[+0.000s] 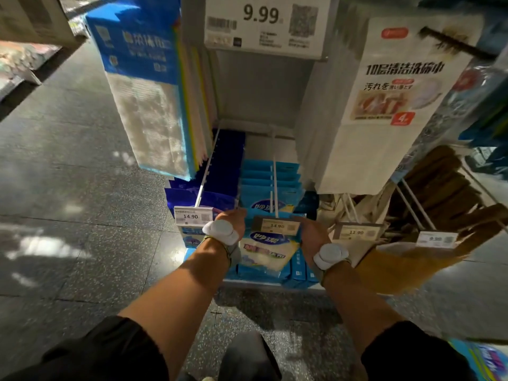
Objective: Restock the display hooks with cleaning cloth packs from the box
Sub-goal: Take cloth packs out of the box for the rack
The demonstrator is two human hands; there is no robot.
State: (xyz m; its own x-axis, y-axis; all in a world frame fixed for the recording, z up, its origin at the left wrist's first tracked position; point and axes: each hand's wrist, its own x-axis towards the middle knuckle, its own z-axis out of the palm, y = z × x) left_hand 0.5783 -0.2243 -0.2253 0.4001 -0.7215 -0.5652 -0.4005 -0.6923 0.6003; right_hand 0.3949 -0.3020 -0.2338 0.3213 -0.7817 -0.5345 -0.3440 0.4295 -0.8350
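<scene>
Cleaning cloth pack (264, 251) is gripped by left hand (233, 221) and right hand (311, 234), fingers mostly hidden behind it.

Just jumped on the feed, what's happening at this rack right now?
A person holds a blue cleaning cloth pack at its upper corners with left hand and right hand, at the front end of the middle display hook, under the 14.90 price tag. Matching packs already hang further back on it. The box is not in view.
</scene>
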